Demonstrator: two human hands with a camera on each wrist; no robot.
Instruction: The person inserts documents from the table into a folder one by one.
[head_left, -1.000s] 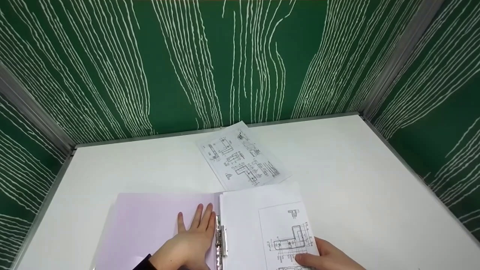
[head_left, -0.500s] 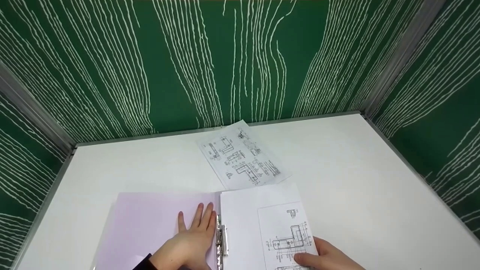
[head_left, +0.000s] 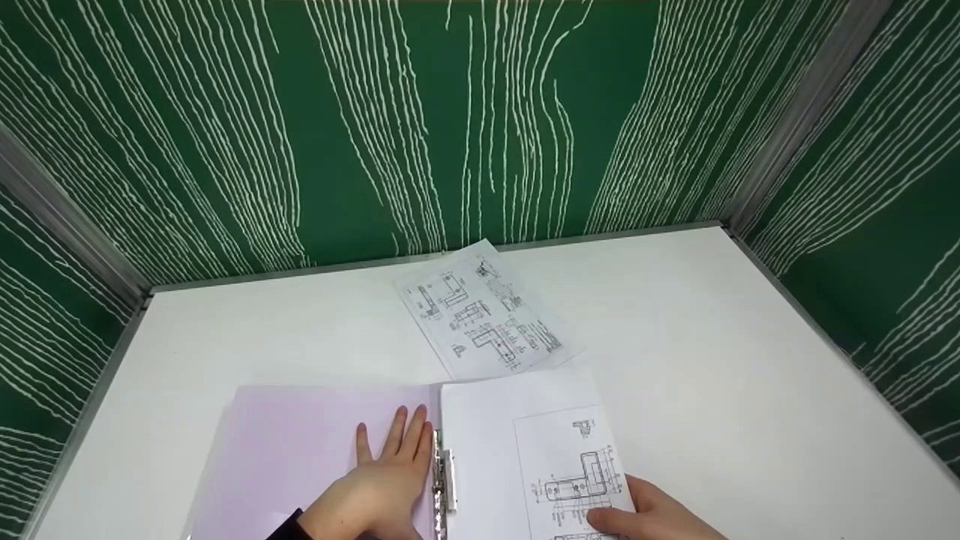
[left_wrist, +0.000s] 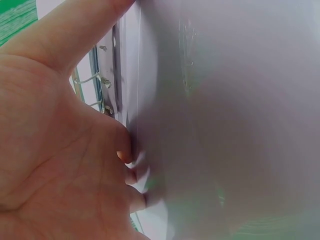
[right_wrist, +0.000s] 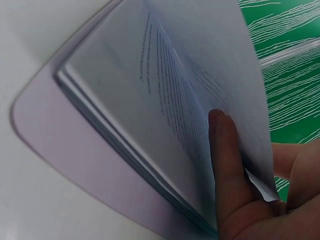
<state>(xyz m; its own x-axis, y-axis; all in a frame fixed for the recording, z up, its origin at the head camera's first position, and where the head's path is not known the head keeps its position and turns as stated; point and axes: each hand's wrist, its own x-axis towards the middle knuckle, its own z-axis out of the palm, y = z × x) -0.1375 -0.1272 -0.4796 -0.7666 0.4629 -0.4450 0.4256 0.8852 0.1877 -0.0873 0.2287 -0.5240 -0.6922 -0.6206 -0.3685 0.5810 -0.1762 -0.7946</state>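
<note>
A pale purple ring binder [head_left: 300,442] lies opened flat near the front of the table. My left hand [head_left: 386,476] rests with straight, spread fingers on its left cover, beside the metal ring mechanism [head_left: 448,480]. On the right side is a stack of paper, its top sheet [head_left: 480,427] printed with an L-shaped technical drawing. My right hand [head_left: 652,514] pinches this sheet's right edge, thumb on top. In the right wrist view, the pinched paper [right_wrist: 215,50] stands raised off the pages below [right_wrist: 120,100], with fingers underneath.
A loose drawing sheet [head_left: 495,322] lies askew on the white table [head_left: 675,322] behind the binder, its near edge meeting the binder's top edge. Green walls [head_left: 360,135] with wavy white lines enclose the table's back and sides.
My right hand and the pinched sheet have shifted very slightly left. The left hand keeps its place on the cover.
</note>
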